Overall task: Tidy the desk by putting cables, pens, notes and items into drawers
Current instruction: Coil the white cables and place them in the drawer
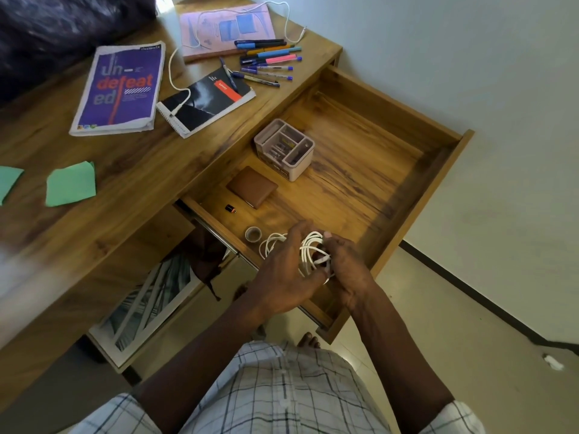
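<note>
Item: white cable (309, 244), wound in loose loops. Location: in your hands, over the near corner of the open drawer (360, 189), beside a roll of tape (253, 234). Your left hand (282, 272) curls over the coil. Your right hand (347, 269) pinches the loops from the other side. Handling, likely: light, limp, springy, apt to unwind. Take hold across the whole bundle, never one strand.

Wooden bench (141, 170): purple book (117, 89) placed at 10 o'clock; black notebook (206, 103) and pink book (225, 29) at 11; pens (269, 61) grouped at 12; green notes (71, 184) laid at 9.
</note>
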